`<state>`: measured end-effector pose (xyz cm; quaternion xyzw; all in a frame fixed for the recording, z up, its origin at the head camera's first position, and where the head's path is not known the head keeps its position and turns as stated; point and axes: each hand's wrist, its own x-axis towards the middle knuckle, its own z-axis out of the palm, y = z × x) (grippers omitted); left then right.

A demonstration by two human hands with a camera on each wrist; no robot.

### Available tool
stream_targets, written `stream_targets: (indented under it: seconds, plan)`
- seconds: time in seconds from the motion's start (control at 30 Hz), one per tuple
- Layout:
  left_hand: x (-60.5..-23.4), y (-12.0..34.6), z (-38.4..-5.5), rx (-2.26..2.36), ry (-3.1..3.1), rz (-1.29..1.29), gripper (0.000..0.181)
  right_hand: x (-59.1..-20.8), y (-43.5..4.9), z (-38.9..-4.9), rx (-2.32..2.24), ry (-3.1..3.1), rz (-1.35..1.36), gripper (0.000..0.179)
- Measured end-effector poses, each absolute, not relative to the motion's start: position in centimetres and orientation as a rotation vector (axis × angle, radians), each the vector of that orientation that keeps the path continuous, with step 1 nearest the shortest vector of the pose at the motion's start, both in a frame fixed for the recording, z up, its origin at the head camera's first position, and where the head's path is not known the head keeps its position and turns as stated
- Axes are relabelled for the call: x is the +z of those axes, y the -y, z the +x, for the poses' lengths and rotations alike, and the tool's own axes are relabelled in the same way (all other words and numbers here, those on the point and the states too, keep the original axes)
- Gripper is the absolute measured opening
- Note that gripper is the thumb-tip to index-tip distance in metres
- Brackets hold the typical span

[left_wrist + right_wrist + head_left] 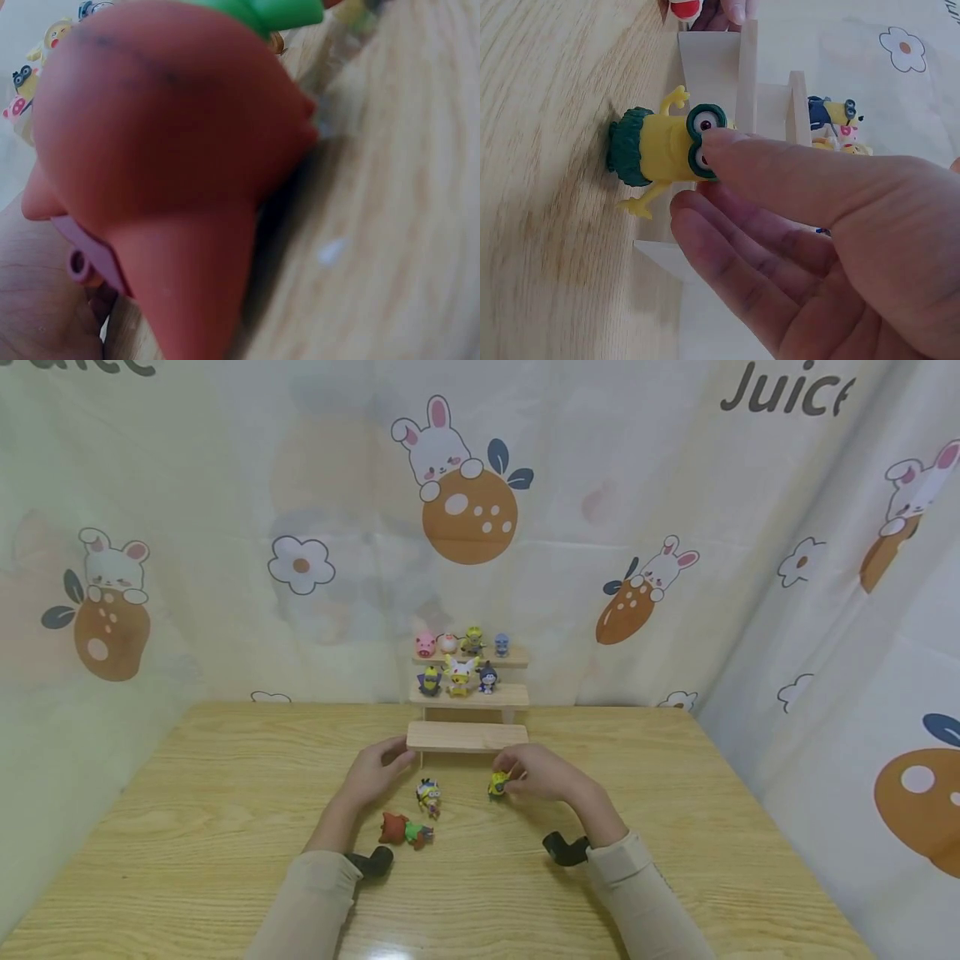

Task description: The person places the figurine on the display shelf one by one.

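Observation:
My right hand (543,772) pinches a yellow minion figurine (664,142) by its head, thumb over the goggles. The figurine wears a dark green skirt and is upright, in front of the lowest step's right end. My left hand (375,770) rests at the left end of the wooden step stand (465,736), fingertips right at the board. Between the hands lies another minion figurine (428,797) on the table. Nearer the left wrist, a red-brown figurine with a green body (405,830) lies on its side; its large rounded head (165,135) fills the left wrist view.
The stand's top step (517,660) holds a pink pig figurine (425,645) and several others. On its middle step (517,696) stand three more figurines. A printed curtain (345,468) hangs behind the wooden table (225,793). Black wrist devices (564,849) extend from both sleeves.

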<state>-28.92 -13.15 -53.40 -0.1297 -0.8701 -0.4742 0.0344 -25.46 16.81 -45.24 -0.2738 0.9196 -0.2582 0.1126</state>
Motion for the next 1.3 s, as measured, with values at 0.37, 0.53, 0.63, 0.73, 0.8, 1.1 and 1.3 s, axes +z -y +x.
stream_targets:
  seconds: [0.37,0.53,0.63,0.73,0.8,1.1,1.3]
  plan:
    - [-53.24,13.21,-29.02,-1.437,2.683,-0.405,0.048,-45.39,-16.46,-25.56,-0.689,-2.718,-0.910,0.028]
    - [-53.18,13.20,-28.97,-1.437,2.678,-0.415,0.048,-45.56,-16.39,-25.62,-0.670,-2.742,-0.935,0.025]
    - [-53.24,13.21,-28.99,-1.431,2.676,-0.421,0.048,-45.65,-16.40,-25.69,-0.653,-2.756,-0.941,0.025]
    - [-53.32,13.23,-29.03,-1.418,2.679,-0.428,0.048,-45.72,-16.45,-25.76,-0.622,-2.788,-0.942,0.025]
    - [-53.34,13.23,-29.03,-1.417,2.678,-0.425,0.049,-45.73,-16.46,-25.81,-0.604,-2.812,-0.936,0.025]
    - [-53.30,13.20,-28.94,-1.425,2.682,-0.407,0.049,-45.21,-16.50,-25.60,-0.647,-2.797,-0.896,0.021]
    - [-53.35,13.24,-28.90,-1.432,2.685,-0.399,0.048,-45.28,-16.54,-25.63,-0.658,-2.784,-0.860,0.022]
